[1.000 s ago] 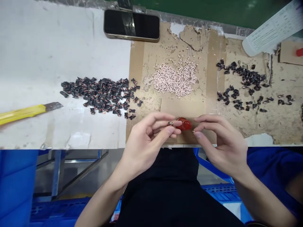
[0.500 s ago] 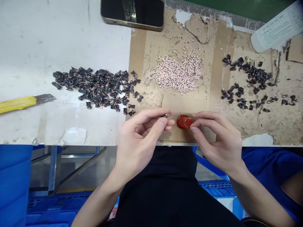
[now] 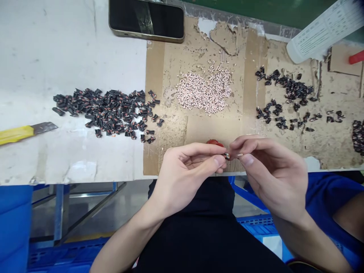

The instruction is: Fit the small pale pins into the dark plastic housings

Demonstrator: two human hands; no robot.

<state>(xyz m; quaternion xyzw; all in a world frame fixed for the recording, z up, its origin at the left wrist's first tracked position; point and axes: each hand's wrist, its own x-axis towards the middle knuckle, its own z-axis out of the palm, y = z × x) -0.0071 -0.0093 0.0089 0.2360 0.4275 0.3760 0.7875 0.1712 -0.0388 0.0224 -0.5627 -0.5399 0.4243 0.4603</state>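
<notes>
Dark component (image 3: 226,155) pinched by left-hand grip (image 3: 190,163); right-hand grip (image 3: 270,170) pinching tiny pale piece (image 3: 240,154).

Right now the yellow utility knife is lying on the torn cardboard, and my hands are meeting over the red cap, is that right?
Not quite: the yellow utility knife lies on the white tabletop, left of the torn cardboard, as the head view shows. Your left hand and right hand do meet over the red cap.
</notes>
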